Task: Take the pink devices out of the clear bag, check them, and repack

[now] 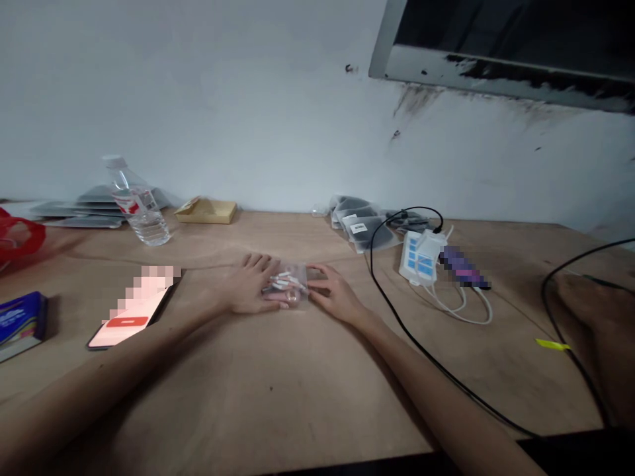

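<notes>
A pale, marked wall backs the brown tabletop. To my left stand a water bottle, a lit phone lying flat, and a blue pack; to my right, a black cable curves past a white box with blue panels. Between my hands lies a small clear bag of white pieces. My left fingers are spread flat, partly over it; my right fingers, bent and parted, meet its right edge, though I can't tell if they pinch it. Its left side is hidden, its contents blurred; another person's arm is dim and cut off.
</notes>
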The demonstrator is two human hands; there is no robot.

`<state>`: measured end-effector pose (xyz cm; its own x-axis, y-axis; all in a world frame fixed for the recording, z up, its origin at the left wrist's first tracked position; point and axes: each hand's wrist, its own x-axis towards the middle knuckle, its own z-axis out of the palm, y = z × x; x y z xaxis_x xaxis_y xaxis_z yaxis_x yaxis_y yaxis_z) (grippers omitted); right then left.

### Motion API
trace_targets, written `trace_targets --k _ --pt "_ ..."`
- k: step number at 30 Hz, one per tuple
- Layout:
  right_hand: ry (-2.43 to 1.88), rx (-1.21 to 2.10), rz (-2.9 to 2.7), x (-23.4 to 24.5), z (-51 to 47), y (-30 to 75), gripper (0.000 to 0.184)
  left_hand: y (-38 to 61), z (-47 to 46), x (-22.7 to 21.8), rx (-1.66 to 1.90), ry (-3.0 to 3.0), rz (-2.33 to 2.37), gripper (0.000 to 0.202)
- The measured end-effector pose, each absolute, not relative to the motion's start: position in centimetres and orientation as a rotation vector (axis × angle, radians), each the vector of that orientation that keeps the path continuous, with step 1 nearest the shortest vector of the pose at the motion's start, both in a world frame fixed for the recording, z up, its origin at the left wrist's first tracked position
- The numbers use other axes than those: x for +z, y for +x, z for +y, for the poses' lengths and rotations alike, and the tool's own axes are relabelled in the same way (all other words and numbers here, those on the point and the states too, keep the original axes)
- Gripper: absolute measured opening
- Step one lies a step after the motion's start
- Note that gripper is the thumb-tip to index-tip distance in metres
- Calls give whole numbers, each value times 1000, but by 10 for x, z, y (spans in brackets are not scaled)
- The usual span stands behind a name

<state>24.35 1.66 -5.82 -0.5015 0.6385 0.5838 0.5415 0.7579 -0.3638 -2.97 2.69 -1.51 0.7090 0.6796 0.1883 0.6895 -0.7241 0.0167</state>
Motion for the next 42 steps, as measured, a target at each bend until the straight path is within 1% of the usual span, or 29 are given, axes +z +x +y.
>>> trace_targets --k 7,12,16,17,20,21,23,26,30,36,42 --pt "-905 24 -2209 -52 14 241 19 -31 27 -10 -284 -2851 -1207 85" --pt "-1026 -78 -2163 -51 22 258 21 -41 37 -10 -337 -2859 -1267 83" --pt "-1100 -101 -2086 -50 26 270 14 -46 44 -12 -340 -2869 -1240 82" --pt "-1103 -92 -2069 -48 25 270 19 -46 44 -12 -332 -2869 -1233 82" --pt "-1055 -7 -2118 -44 19 265 50 -46 42 -12 -333 -2875 -1195 82" --pt "-1026 39 -2175 -43 17 262 57 -45 41 -11 -340 -2882 -1170 83" --pt "-976 135 -2304 -42 13 256 63 -43 39 -11 -355 -2903 -1101 83" --pt "-965 219 -2404 -44 10 251 63 -41 37 -12 -382 -2921 -1026 79" --pt "-992 220 -2419 -44 10 250 62 -39 34 -12 -399 -2923 -1042 80" --pt "-1067 86 -2459 -37 13 258 55 -43 39 -8 -311 -2940 -1074 88" --pt "-1087 -5 -2483 -29 17 273 52 -51 47 -10 -271 -2887 -1166 95"
